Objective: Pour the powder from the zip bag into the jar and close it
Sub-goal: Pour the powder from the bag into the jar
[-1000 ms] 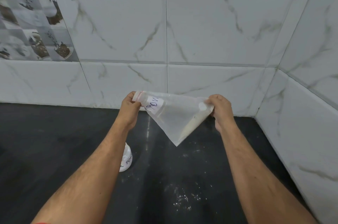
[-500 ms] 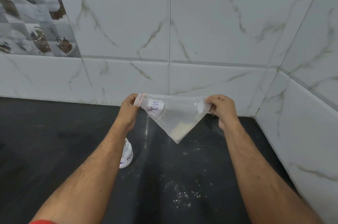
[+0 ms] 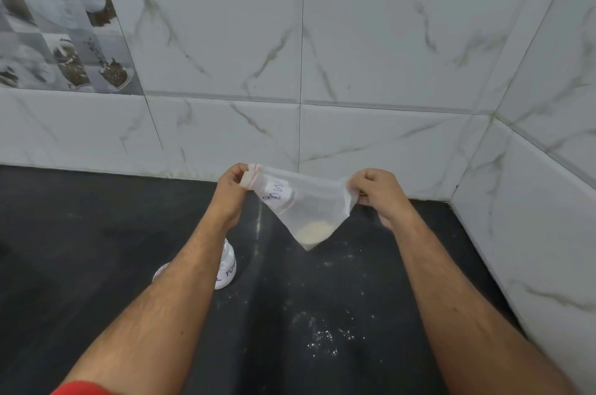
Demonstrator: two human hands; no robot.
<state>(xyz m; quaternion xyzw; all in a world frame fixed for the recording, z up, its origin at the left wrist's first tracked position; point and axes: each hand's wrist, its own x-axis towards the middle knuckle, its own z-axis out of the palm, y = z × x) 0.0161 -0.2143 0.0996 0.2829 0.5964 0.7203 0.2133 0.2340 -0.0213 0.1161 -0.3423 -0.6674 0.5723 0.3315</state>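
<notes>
A clear zip bag point(image 3: 309, 201) with a red zip strip and a handwritten label hangs in the air above the black counter. My left hand point(image 3: 230, 185) pinches its zip corner, and my right hand point(image 3: 375, 189) pinches the opposite corner. A little pale powder point(image 3: 314, 230) sits in the bag's lowest corner. The small clear jar point(image 3: 227, 267), labelled and holding white powder, stands on the counter, mostly hidden behind my left forearm. Something round and clear point(image 3: 161, 272), perhaps its lid, lies just left of that forearm.
The black counter point(image 3: 96, 233) runs back to a white marble-tiled wall point(image 3: 354, 55) and meets a second tiled wall point(image 3: 548, 201) on the right. Spilled powder specks point(image 3: 322, 333) dot the counter in front of me.
The powder has slid from along the bag's right edge down into its bottom corner. Both hands have held the corners throughout, and the bag now hangs flatter between them.
</notes>
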